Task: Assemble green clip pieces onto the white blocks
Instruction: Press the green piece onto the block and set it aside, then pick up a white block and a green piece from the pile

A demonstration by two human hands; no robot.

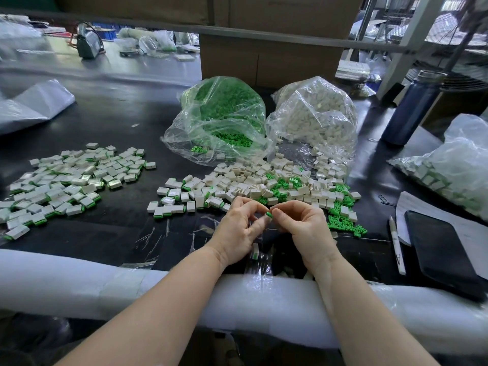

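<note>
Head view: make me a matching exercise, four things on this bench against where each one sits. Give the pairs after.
Things
1. bag of green clips
2. bag of white blocks
3. pile of finished blocks
4. blue bottle

Places
A. far right, upright by the bench edge
B. left of the hands
C. behind the loose pile, on the left of the two bags
D. behind the loose pile, on the right of the two bags

Pairs: 1-C, 2-D, 3-B, 4-A
</note>
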